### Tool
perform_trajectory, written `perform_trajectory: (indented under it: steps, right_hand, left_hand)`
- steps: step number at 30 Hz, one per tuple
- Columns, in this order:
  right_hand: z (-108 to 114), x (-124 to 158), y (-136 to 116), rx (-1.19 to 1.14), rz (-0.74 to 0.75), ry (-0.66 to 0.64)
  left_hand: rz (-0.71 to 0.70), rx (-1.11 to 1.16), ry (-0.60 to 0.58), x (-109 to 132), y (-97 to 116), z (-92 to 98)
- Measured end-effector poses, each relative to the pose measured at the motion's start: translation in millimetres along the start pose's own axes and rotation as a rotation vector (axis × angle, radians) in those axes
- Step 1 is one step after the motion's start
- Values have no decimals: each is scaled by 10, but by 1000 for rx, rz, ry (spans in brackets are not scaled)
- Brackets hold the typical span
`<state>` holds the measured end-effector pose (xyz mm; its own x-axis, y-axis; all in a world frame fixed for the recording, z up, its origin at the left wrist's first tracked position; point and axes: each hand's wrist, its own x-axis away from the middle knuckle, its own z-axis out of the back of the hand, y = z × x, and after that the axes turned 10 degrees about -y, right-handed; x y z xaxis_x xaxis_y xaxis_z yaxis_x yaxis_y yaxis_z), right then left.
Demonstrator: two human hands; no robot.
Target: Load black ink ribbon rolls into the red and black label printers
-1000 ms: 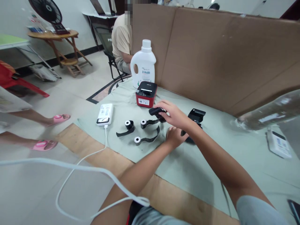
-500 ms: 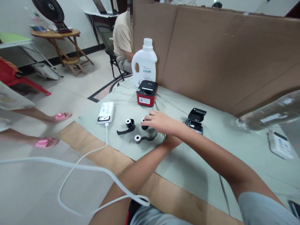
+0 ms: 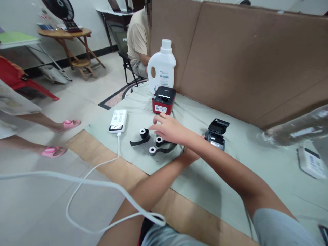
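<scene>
My arms are crossed, the right over the left. My right hand (image 3: 169,129) hovers over the black paper rolls with its fingers apart, holding nothing. Just below it, a black roll with a white core (image 3: 159,140) sits on the cloth. Another black roll (image 3: 153,150) with a trailing strip is nearer me, and a third roll (image 3: 142,132), also partly unwound, lies to the left. My left hand (image 3: 191,154) is beside a small dark printer (image 3: 215,139) whose lid stands up. The right forearm hides most of the left fingers, so their grip cannot be made out.
Behind the rolls are a red-and-black printer (image 3: 164,100) and a white detergent bottle (image 3: 162,70). A white power bank (image 3: 118,121) with a cable lies left. A cardboard wall (image 3: 243,58) closes off the back. A clear plastic cylinder (image 3: 299,126) is at right. People are nearby.
My right hand has come off the middle black roll and its fingers have spread. That roll now shows in front of the hand. The left hand stays by the small printer.
</scene>
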<state>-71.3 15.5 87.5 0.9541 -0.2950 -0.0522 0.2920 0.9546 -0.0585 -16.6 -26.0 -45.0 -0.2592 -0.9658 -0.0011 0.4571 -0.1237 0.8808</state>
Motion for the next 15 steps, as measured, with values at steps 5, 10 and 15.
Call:
perform_trajectory:
  steps: [5,10,15]
  right_hand:
    - [-124,-476,-29,-128,-169,-126]
    - [-302,-821,-86,-148,-114,-339]
    - [-241,-435,90,-541,-240,69]
  left_hand:
    - [-38,-40,-113,-12,66,56]
    - [-49,-104,-85,-4,166,137]
    - [-56,-37,-85,-18,58,60]
